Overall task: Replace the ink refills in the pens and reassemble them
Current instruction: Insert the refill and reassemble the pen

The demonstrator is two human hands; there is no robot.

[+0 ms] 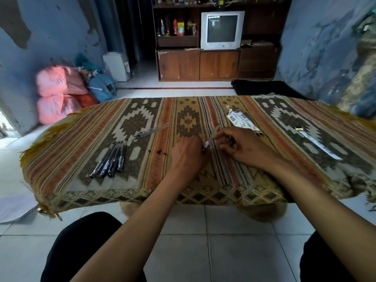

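— What are you holding?
— Your left hand (188, 154) and right hand (242, 147) both pinch a clear pen (210, 138) mid-surface (203, 180).
— Any writing?
— Barcoded packet (241, 119) far right; its print is unreadable.

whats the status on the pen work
Left hand and right hand both grip one clear pen. Dark pens bundled left. Nothing blocking.

Pens (110, 159) left on table (81, 192); refill packets (242, 119) far right.
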